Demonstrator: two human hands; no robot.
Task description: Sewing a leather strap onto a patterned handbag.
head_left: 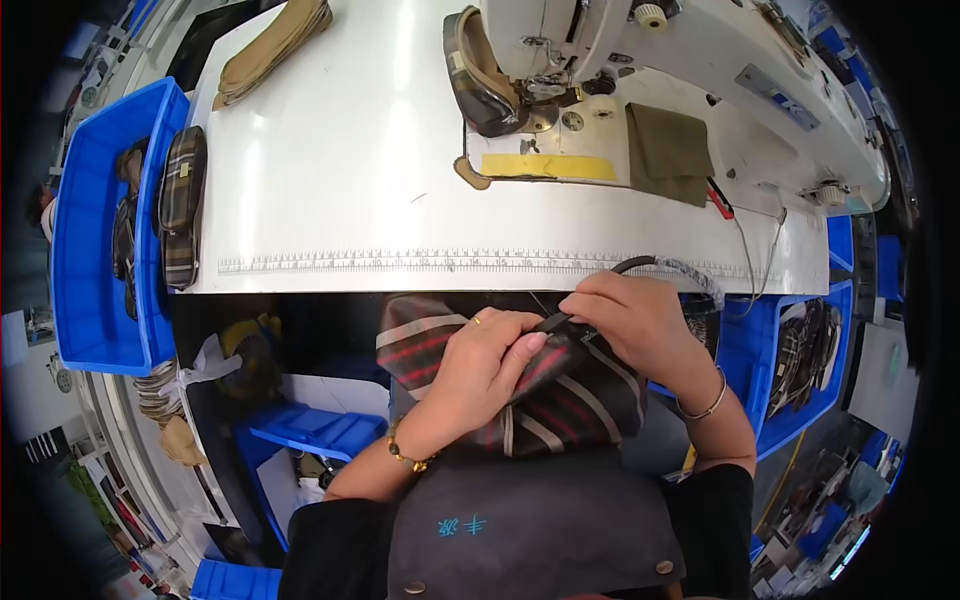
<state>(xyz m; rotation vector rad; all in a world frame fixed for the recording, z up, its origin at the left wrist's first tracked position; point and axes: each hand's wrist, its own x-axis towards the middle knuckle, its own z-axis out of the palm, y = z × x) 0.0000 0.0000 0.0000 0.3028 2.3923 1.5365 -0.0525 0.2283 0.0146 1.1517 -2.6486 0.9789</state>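
Note:
At the front edge of the white table (320,210), my left hand (485,365) and my right hand (625,325) pinch a narrow dark piece (552,325), close together. Below it lies a dark cloth with red and beige stripes (540,420), over my lap; whether the piece is joined to it I cannot tell. A dark curved band (635,262) runs behind my right hand. My fingertips partly hide what they hold.
A white sewing machine (760,60) stands at the back right with a plaid shoe piece (475,80) and olive cloth (668,150). Tan pieces (270,50) and a plaid piece (182,205) lie leftward. Blue bins (75,280) flank the table, several holding plaid pieces.

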